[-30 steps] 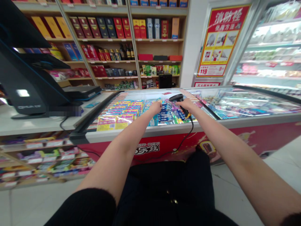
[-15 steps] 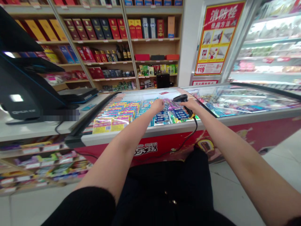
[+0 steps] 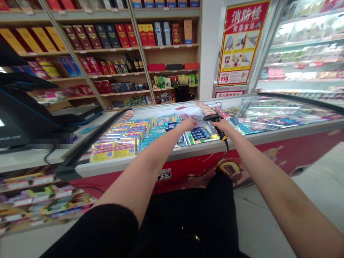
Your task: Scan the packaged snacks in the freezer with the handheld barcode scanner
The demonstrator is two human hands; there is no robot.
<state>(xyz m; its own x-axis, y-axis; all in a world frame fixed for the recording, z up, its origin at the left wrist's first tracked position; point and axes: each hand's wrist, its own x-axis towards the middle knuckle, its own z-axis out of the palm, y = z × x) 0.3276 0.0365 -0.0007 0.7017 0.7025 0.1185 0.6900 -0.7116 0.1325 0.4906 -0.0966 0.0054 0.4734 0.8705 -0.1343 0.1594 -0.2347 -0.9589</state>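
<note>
My right hand [image 3: 221, 126] is wrapped round the handle of a black and yellow barcode scanner [image 3: 212, 117], its head pointing left and its cable hanging down the freezer's front. My left hand [image 3: 189, 124] is over the ice cream freezer, a short way left of the scanner. Its fingers are drawn together; whatever they hold, if anything, cannot be made out. Purple packets [image 3: 185, 116] lie just beyond this hand. Dark blue packets [image 3: 199, 133] lie in a stack below and between the two hands. Pink and yellow packets [image 3: 125, 146] fill the freezer's left part.
The freezer [image 3: 182, 154] has a pale rim and glass over its right part [image 3: 282, 111]. On the left, a checkout machine [image 3: 16, 111] stands on a counter [image 3: 64, 148]. Shelves with boxes [image 3: 123, 35] line the back wall; a lit refrigerated case [image 3: 301, 53] stands at the right.
My left hand has moved right over the packets, closer to the scanner. The scanner in my right hand has shifted slightly right and down. The view has turned a little to the right.
</note>
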